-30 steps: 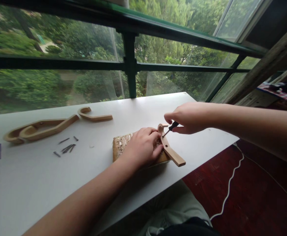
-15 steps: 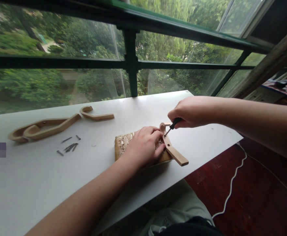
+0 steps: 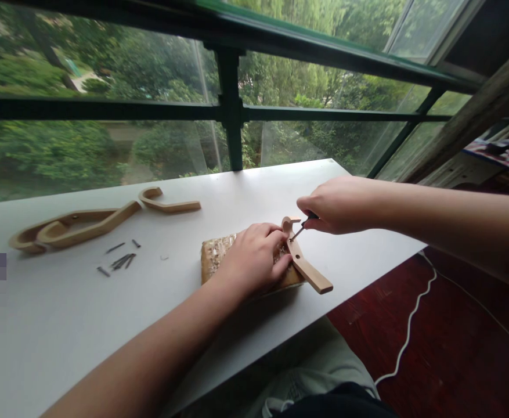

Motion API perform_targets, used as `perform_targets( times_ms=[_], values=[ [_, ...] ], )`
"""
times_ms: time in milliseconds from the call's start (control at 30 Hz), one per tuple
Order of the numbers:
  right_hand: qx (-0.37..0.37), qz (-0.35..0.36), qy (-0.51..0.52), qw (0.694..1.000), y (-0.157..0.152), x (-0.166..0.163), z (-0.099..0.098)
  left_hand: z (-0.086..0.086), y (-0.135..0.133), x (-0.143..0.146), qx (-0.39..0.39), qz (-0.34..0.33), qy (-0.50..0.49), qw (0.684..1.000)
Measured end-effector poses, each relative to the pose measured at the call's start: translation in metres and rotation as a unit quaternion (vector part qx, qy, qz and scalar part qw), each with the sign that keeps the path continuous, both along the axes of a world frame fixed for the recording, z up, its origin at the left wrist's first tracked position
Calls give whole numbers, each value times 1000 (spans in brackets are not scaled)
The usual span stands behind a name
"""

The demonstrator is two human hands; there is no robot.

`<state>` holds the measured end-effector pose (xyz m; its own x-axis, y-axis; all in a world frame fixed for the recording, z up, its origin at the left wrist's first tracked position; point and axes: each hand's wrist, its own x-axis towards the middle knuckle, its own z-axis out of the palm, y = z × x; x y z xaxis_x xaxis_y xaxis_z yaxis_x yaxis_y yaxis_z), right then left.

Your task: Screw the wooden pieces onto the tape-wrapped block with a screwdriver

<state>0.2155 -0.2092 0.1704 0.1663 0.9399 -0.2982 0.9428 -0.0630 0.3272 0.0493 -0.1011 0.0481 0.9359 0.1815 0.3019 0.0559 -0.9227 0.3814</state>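
Head view: near the table's (image 3: 62, 325) right front edge, the left hand (image 3: 254, 258) clamps the curved wooden piece (image 3: 307, 268) onto a block (image 3: 214, 256); the right hand (image 3: 339, 204) grips a small screwdriver (image 3: 303, 227), tip on the piece

Four curved wooden pieces (image 3: 305, 267), one block (image 3: 214, 258), one screwdriver (image 3: 303, 226), two hands (image 3: 254, 258), several pins (image 3: 121, 261).

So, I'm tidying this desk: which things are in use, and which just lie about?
In use: left hand, right hand, small screwdriver, curved wooden piece, wooden block.
Lying about: loose metal pins, hooked wooden piece, long wooden pieces, white cable.
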Motion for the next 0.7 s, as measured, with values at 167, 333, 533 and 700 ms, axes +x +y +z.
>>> perform_targets(
  times_ms=[167,333,533,700],
  values=[
    [18,77,58,995,-12,3,2,1,-1,0,-3,1,-4,1000],
    [13,116,49,992,-14,-2,12,0,-1,0,-2,3,-1,1000],
    [14,114,7,993,-6,-14,22,2,-2,0,-3,1,-1,1000],
    [11,38,-27,999,6,-12,16,2,-2,0,-4,1,-3,1000]
  ],
)
